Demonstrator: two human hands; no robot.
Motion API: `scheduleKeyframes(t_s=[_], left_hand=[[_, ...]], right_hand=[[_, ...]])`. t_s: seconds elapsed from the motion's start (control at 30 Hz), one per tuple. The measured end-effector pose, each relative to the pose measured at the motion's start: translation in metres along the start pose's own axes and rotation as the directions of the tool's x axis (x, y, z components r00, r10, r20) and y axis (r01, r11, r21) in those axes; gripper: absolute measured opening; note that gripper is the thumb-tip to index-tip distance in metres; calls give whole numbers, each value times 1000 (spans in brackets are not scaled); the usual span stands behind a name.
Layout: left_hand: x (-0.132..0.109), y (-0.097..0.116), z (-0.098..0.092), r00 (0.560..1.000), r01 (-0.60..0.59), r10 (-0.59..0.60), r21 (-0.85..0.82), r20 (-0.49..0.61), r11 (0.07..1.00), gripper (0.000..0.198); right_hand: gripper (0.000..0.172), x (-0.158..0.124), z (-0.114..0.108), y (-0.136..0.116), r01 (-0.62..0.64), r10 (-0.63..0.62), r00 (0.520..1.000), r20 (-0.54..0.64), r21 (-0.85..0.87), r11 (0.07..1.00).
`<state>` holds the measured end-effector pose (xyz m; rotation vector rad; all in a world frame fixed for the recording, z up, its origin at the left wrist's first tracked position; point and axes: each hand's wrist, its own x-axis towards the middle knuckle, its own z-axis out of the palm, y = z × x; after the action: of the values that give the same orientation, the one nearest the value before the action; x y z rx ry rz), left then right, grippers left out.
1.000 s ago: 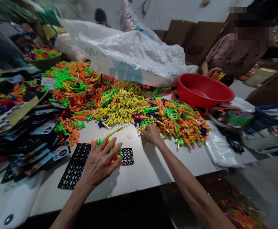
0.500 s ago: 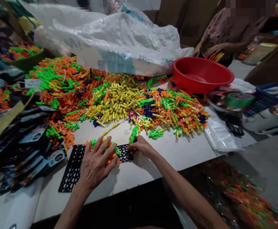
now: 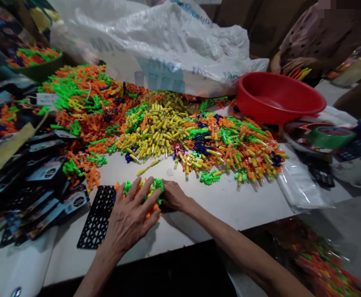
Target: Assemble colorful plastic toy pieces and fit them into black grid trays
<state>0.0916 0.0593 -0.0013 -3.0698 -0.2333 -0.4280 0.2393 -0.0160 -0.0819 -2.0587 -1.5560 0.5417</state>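
Observation:
My left hand lies spread over a small heap of orange and green plastic figures, fingers apart. Beneath that heap is a black perforated sheet, its bare left part showing beside my wrist. My right hand is closed at the heap's right side, against a bright green toy figure. Its fingertips are partly hidden by the figures. Just beyond my hands, a single yellow stick-like piece and a green figure lie on the white table.
Large piles of coloured figures and yellow pieces cover the table's back. A red basin, clear plastic bags and green tape are right. Black card packs are stacked left. Another person's hands work behind.
My right hand has moved left with the green figure, up to the heap under my left hand. The left hand stays spread over the heap. The view has shifted slightly.

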Motion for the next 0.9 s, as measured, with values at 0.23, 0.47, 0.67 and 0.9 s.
scheduleKeyframes(t_s=[0.23,0.47,0.67,0.9], left_hand=[[1,3,-2,1000,25,-26,29,9,999,39],[9,6,-5,1000,-7,7,74,1,997,44],[14,3,-1,993,-94,88,69,84,993,40],[13,-2,4,994,-91,86,76,73,993,39]], right_hand=[[24,27,-63,32,-188,199,978,66,-135,973],[10,48,-87,60,-528,501,839,-212,-95,844],[5,-15,-34,39,-429,472,876,-97,289,856],[9,-48,10,7,-283,463,886,19,814,508]])
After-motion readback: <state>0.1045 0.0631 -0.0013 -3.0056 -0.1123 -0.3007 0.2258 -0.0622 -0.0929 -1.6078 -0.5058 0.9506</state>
